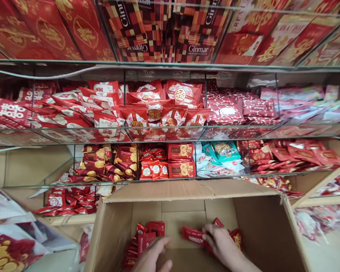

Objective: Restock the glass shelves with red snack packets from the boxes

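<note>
Both hands are inside an open cardboard box. My right hand is closed, its fingers pinching a small red snack packet with white print that points left. Beyond and beside that hand lie more red packets, partly covered by it. My left hand is open, thumb and fingers apart, with no packet visible in it. It is next to a pile of red packets along the box's left side. Part of that pile is hidden behind the hand, and the fingertips are slightly blurred.
Glass-fronted shelves hold red wrapped sweets, teal packets, red cookie boxes and dark checked Ginmar packs. A white cable runs along the upper shelf. A large clear bag stands at lower left.
</note>
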A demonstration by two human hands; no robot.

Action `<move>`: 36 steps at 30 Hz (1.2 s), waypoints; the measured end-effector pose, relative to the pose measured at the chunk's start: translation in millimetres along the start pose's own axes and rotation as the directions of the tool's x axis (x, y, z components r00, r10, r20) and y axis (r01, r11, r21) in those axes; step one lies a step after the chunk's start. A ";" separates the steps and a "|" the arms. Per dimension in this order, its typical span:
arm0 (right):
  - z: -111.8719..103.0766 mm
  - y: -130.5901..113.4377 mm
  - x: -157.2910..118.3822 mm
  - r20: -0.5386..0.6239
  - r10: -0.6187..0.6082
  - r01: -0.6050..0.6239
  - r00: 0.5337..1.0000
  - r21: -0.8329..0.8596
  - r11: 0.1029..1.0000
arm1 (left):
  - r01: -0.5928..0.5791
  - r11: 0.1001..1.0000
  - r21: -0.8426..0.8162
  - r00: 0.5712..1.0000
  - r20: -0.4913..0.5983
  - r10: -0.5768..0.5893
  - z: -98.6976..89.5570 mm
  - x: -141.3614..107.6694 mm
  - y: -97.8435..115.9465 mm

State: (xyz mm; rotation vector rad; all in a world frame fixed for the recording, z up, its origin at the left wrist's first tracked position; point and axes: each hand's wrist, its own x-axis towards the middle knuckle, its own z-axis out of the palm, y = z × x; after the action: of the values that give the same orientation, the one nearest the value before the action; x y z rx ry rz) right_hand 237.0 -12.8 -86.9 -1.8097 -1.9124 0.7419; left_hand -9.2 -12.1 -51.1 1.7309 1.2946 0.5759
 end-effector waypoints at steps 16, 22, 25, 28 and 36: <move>-8.5 -69.1 -10.7 0.120 0.036 -0.125 0.992 0.911 0.393 | 0.204 0.606 -0.769 0.968 0.067 -0.241 12.5 8.1 32.3; -6.3 -62.8 -15.5 -0.170 -0.148 0.223 0.974 0.630 0.744 | 0.267 0.309 -0.913 0.947 0.190 -0.257 15.2 6.1 27.9; -12.2 -62.7 -19.9 -0.273 -0.491 0.558 0.827 0.291 0.778 | 0.393 0.134 -0.910 0.897 0.347 -0.275 9.8 3.5 35.1; -13.9 -62.9 -25.4 -0.278 -0.570 0.628 0.774 0.214 0.748 | 0.309 0.197 -0.930 0.914 0.232 -0.333 6.5 -0.2 42.8; 6.2 -61.5 -29.9 -0.044 -0.020 0.049 0.999 0.905 0.422 | 0.136 0.394 -0.909 0.974 0.051 -0.219 12.1 -3.3 38.3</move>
State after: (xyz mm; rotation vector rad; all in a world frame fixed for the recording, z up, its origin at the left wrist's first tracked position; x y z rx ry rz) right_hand 187.5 -44.3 -51.2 -1.0202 -1.0615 1.3806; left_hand 19.1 -22.5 -24.3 0.6133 0.8758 0.9947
